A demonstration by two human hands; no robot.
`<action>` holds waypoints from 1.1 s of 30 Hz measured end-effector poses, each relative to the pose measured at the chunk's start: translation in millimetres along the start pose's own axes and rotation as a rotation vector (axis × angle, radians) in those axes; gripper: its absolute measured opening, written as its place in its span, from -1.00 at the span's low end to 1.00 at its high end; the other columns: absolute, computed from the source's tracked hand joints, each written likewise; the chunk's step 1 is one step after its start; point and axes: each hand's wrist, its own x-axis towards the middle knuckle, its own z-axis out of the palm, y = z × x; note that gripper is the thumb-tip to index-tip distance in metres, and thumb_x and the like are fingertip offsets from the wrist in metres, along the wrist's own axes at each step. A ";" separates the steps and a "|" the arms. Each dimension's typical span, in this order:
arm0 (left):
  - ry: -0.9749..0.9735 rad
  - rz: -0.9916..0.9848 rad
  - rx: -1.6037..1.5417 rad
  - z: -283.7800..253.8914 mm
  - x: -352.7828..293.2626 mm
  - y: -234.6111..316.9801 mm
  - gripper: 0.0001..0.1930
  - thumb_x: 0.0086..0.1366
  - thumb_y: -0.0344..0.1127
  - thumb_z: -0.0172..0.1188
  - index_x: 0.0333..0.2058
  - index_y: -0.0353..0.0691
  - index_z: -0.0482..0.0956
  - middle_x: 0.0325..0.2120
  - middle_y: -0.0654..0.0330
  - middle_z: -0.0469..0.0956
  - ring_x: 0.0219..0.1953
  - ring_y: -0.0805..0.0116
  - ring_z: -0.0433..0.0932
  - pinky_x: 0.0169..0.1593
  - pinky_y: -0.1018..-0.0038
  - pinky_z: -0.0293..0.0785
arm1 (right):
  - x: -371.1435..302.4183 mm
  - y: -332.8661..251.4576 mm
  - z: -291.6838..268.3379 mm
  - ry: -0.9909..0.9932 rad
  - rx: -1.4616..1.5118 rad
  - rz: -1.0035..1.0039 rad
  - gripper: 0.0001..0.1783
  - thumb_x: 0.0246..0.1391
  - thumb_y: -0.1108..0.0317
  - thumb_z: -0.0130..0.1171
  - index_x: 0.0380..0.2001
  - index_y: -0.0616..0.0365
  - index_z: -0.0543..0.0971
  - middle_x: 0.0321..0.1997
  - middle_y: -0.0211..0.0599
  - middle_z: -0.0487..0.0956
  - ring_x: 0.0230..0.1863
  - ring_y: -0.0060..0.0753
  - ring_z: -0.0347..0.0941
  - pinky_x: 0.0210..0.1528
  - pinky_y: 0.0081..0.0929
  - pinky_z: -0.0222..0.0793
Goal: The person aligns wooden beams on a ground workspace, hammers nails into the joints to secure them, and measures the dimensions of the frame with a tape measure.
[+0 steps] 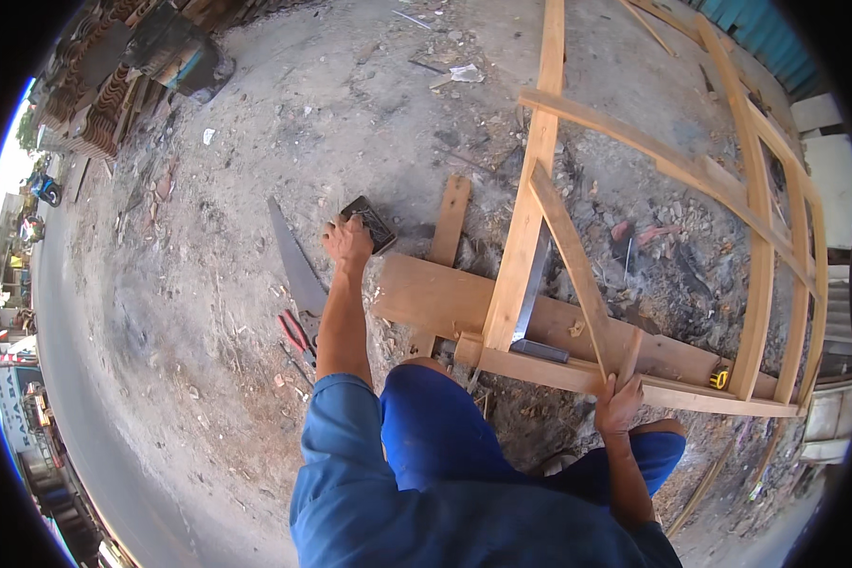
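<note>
From where I stand, with twelve o'clock straight ahead of the worker, one dark shallow box (pixel 377 227) lies on the ground at eleven. The left hand (pixel 348 241) is over its left edge; I cannot tell whether the fingers pinch anything. At two o'clock the right hand (pixel 619 405) has its fingers wrapped around one short wooden stick (pixel 631 355), beside the foot of a slanting slat (pixel 573 260). One handsaw (pixel 296 260) lies at the box's eight o'clock, one pair of red-handled pliers (pixel 295 331) at seven. One yellow tape measure (pixel 719 378) sits at the right hand's three. The wooden frame (pixel 525 227) hems that hand from twelve to three; leftward, gritty ground (pixel 189 256) gives swinging room to the road's edge (pixel 66 322).
</note>
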 end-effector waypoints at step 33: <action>-0.366 0.224 -1.718 -108.1 -172.8 179.1 -0.86 0.38 -0.48 0.22 -0.12 -0.26 0.52 -0.33 0.18 0.66 -0.37 0.50 0.61 -0.21 0.54 0.60 | 5.6 -13.4 -12.9 -0.043 0.050 -0.017 -0.67 0.20 0.20 0.16 -0.22 0.27 0.40 -0.25 0.14 0.55 -0.09 0.27 0.46 0.03 0.17 0.26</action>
